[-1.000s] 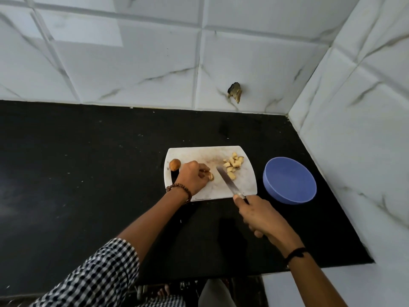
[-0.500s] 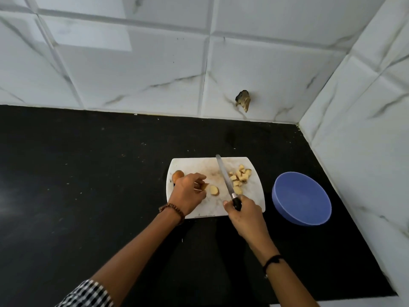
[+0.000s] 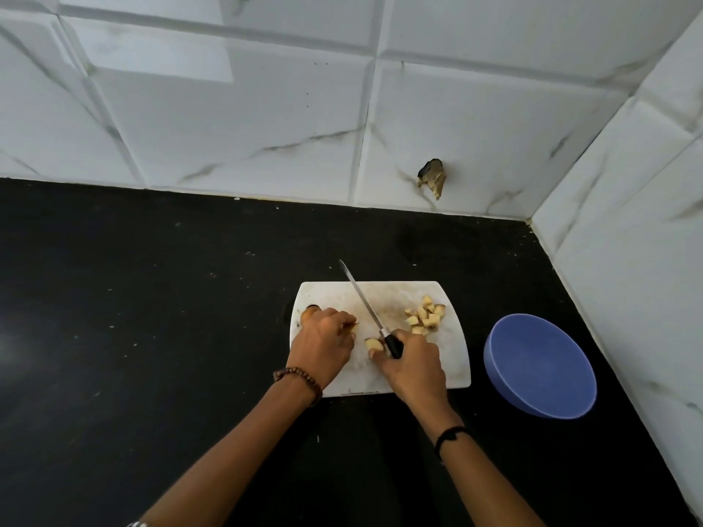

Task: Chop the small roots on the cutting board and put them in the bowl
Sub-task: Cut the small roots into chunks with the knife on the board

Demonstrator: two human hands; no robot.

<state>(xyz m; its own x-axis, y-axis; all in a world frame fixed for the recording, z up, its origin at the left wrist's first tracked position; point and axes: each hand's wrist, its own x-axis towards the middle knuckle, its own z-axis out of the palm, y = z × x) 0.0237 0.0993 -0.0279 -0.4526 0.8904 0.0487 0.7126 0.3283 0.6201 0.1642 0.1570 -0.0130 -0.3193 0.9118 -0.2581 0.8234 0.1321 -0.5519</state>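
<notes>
A white cutting board (image 3: 452,359) lies on the black counter. My left hand (image 3: 323,344) rests on its left part with fingers curled over a small root piece, mostly hidden; a whole brown root (image 3: 310,313) peeks out behind the knuckles. My right hand (image 3: 412,361) grips the black handle of a knife (image 3: 365,304), whose blade points up and away to the left. A cut slice (image 3: 373,344) lies by my right thumb. A pile of several chopped pale pieces (image 3: 424,319) sits on the board's right part. The blue bowl (image 3: 540,365) stands to the right of the board.
White marble-pattern tiled walls close the counter at the back and right, meeting in a corner. A broken hole (image 3: 431,176) shows in the back wall tile. The black counter (image 3: 152,317) stretches wide to the left of the board.
The knife has swung from lying low near the chopped pile to pointing up over the board's far edge. My right hand moved onto the board beside a freshly cut slice.
</notes>
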